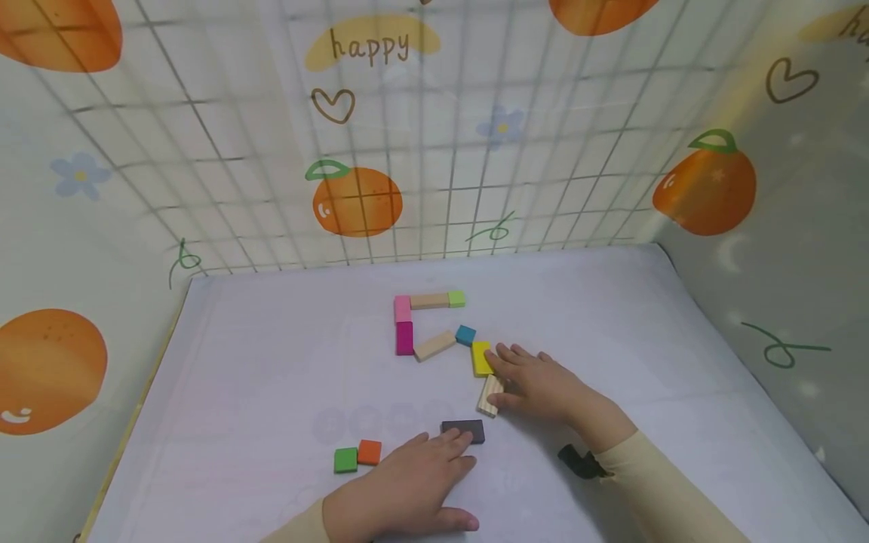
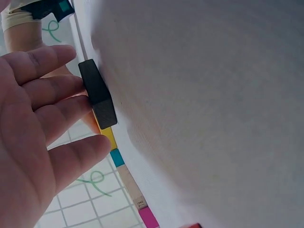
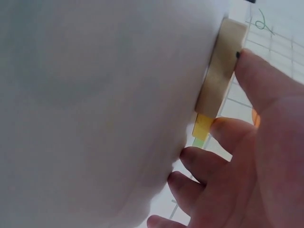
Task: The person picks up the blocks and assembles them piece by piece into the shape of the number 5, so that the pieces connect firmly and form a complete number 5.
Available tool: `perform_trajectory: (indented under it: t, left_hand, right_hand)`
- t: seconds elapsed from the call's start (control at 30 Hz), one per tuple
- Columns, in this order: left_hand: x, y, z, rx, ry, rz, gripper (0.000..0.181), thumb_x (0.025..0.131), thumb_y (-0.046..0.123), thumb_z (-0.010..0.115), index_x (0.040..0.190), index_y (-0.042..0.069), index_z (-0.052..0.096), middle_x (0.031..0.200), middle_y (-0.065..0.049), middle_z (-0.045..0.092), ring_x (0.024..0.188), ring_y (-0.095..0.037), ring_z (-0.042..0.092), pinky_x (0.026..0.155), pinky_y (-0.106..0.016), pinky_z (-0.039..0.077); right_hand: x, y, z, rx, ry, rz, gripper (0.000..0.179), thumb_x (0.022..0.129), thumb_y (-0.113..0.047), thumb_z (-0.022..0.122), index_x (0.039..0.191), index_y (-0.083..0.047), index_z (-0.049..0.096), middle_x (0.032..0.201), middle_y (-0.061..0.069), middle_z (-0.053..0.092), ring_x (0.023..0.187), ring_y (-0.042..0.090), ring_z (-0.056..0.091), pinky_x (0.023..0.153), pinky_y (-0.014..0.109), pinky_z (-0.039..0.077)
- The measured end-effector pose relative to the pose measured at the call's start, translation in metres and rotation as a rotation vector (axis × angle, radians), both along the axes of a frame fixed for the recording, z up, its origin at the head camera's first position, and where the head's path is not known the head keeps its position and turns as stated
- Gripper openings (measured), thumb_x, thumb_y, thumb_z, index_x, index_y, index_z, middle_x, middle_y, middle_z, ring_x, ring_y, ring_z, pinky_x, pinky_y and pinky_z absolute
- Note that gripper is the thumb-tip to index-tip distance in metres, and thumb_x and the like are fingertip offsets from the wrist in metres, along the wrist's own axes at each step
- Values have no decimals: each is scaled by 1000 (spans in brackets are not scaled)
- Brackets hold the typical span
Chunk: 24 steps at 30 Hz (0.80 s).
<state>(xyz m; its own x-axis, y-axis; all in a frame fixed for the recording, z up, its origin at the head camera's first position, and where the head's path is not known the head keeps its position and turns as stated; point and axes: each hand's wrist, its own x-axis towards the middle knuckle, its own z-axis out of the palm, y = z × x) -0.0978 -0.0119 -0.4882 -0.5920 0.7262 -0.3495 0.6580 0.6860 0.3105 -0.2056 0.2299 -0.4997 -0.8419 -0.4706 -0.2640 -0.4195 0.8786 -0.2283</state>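
Note:
My left hand (image 1: 417, 479) lies over the near side of the table, its fingertips touching a black block (image 1: 463, 431). In the left wrist view its fingers are spread against the same black block (image 2: 98, 94). My right hand (image 1: 539, 383) has its thumb on a natural wood block (image 1: 489, 397) and a fingertip on a yellow block (image 1: 481, 359). The right wrist view shows the thumb touching that wood block (image 3: 222, 66). From the yellow block a chain leads leftward: a blue block (image 1: 465, 335), a tan block (image 1: 435, 346) and a magenta block (image 1: 404, 338).
Above the magenta block sit a pink block (image 1: 403, 308), another tan block (image 1: 430, 302) and a light green block (image 1: 457, 299). Left of my left hand lie a green block (image 1: 345, 460) and an orange block (image 1: 370, 452). A patterned curtain (image 1: 434, 136) stands behind the white tabletop (image 1: 271, 362).

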Motion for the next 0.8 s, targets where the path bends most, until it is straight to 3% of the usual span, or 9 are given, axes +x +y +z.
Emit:
perform_trajectory:
  t: [0.33,0.8]
  left_hand:
    - [0,8,-3,-3,73,-33,79,80,79,36,141,29,43,155,6,29,143,-12,24,110,-44,35]
    - [-1,15,-3,-12,51,-40,79,79,79,36,142,31,41,155,8,26,145,-10,20,111,-42,33]
  right_hand:
    - [1,2,0,-6,3,10,82,82,-66,55,149,-27,29,154,6,30,143,32,26,107,64,26]
    - [1,1,1,-9,-6,6,82,82,-65,56,149,-26,28,154,7,29,143,32,24,107,64,26]
